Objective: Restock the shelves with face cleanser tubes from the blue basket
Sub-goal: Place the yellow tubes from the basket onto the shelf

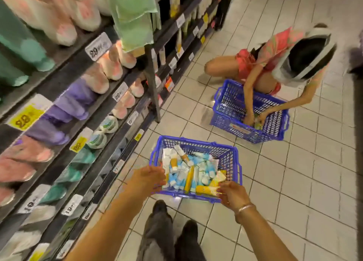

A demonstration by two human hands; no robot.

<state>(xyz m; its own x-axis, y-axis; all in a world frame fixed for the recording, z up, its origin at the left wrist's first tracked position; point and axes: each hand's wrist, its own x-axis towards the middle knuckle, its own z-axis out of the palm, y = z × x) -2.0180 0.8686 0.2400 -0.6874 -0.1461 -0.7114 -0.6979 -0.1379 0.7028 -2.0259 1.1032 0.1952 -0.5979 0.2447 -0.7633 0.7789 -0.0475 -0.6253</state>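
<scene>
A blue basket [229,154] stands on the tiled floor in front of me, filled with several face cleanser tubes [189,174] in white, light blue and yellow. My left hand [147,179] hovers over the basket's near left corner, fingers relaxed and holding nothing. Over the near right rim, my right hand [231,194] has loosely curled fingers beside a yellow tube [204,189]; no grip shows. The shelves [64,95] run along my left, stocked with pink, purple, green and white tubes.
A second person crouches at the upper right with both hands in another blue basket [231,111]. My two shoes [172,223] stand just behind the near basket. A green cloth [133,19] hangs from the shelf post. Price tags line the shelf edges.
</scene>
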